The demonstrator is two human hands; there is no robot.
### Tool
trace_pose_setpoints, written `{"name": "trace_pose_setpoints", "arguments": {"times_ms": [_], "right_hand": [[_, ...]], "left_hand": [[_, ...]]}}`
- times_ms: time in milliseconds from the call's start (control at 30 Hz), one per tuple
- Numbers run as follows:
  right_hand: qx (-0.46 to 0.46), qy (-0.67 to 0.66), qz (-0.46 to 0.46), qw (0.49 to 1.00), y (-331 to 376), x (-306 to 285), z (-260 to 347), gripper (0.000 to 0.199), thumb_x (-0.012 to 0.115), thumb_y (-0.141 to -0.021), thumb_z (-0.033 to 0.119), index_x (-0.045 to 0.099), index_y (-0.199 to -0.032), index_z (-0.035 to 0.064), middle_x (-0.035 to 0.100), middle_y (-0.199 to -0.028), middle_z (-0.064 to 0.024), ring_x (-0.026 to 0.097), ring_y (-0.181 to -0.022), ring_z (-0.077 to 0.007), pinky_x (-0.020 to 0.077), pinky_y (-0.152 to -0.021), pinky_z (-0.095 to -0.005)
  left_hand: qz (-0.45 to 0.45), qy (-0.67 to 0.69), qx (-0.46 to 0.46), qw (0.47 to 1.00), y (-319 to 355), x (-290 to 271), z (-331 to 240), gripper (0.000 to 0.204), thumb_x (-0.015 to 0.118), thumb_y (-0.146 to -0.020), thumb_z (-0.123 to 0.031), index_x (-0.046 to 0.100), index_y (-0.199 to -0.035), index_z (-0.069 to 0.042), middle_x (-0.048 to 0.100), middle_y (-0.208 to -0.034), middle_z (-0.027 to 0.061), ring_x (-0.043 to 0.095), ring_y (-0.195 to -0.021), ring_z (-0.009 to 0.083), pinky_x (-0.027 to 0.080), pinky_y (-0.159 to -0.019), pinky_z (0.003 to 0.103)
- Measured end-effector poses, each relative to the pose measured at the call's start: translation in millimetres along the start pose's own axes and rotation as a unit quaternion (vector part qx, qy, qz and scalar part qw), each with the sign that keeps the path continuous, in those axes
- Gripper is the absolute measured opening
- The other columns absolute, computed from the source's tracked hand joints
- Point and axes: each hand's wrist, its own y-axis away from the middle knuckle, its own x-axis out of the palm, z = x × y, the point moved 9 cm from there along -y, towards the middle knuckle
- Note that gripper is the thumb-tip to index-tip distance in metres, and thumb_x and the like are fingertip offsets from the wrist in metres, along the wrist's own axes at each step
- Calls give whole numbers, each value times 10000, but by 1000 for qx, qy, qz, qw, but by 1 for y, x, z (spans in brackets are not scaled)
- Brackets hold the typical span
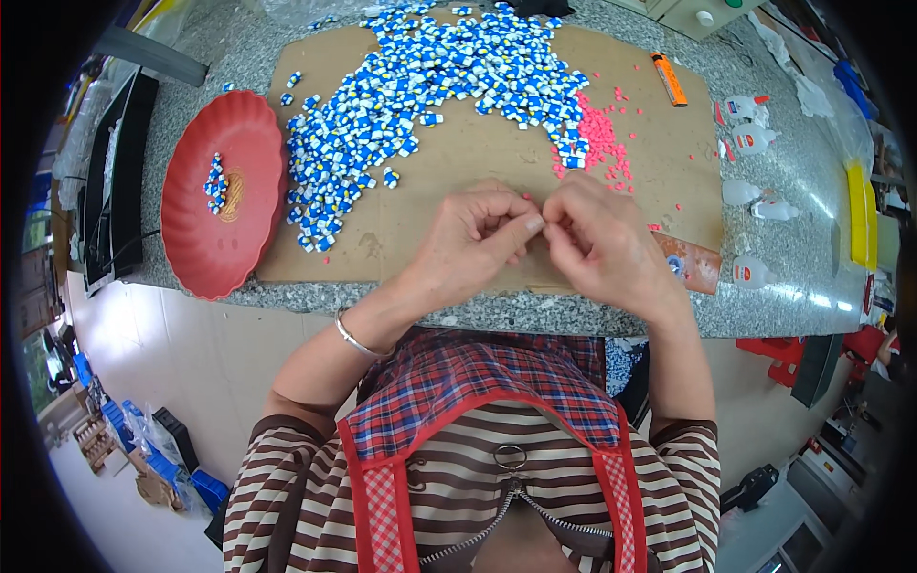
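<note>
Over the near edge of the cardboard sheet (pixel 458 158), my left hand (pixel 473 234) and my right hand (pixel 607 239) meet, fingertips pinched close together. A small pink speck (pixel 526 196) shows by my left fingers; whatever the fingertips hold is too small and hidden to name. Just beyond my right hand lies a scatter of small pink pieces (pixel 600 134). A large heap of small blue-and-white pieces with yellow marks (pixel 420 72) curves across the far and left parts of the cardboard. The scalloped red dish (pixel 258 234) at left holds several of these joined pieces (pixel 216 186).
Small white bottles (pixel 755 138) stand or lie along the cardboard's right side. An orange stick-shaped object (pixel 671 80) lies at the far right corner. A reddish-brown flat piece (pixel 693 265) rests near my right wrist. The speckled stone countertop (pixel 401 304) ends close to my apron.
</note>
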Motion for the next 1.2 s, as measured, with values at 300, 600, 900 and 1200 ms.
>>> {"name": "trace_pose_setpoints", "arguments": {"times_ms": [300, 600, 900, 1200], "right_hand": [[45, -25, -49, 998, 38, -14, 11, 120, 642, -828, -43, 559, -898, 8, 573, -859, -106, 626, -668, -248, 501, -549, -353], [41, -63, -140, 987, 59, -21, 9, 156, 665, -798, -90, 568, -894, -15, 590, -856, -92, 620, -610, -142, 507, -501, -263], [138, -152, -175, 963, 94, -36, -19, 93, 639, -842, -72, 588, -897, -16, 599, -832, -58, 611, -638, -86, 483, -518, -223], [267, 108, -160, 944, 153, -92, -55, 111, 632, -788, -69, 572, -843, 8, 593, -782, -158, 597, -686, -375, 482, -592, -417]], "left_hand": [[50, 104, -67, 991, 10, 31, 12, 148, 629, -960, -101, 703, -942, 25, 630, -920, 47, 621, -687, 75, 520, -607, 213], [43, 115, -55, 991, 17, 41, 10, 149, 620, -959, -84, 707, -967, 37, 633, -948, 75, 633, -702, 99, 536, -625, 232], [94, 128, -82, 984, 23, 57, 16, 215, 597, -963, -55, 683, -1152, 3, 682, -1018, 76, 669, -810, 112, 552, -731, 235], [126, 91, -110, 982, 28, 63, 17, 248, 562, -995, -84, 647, -1218, -15, 703, -966, 70, 694, -838, 124, 568, -748, 245]]}}
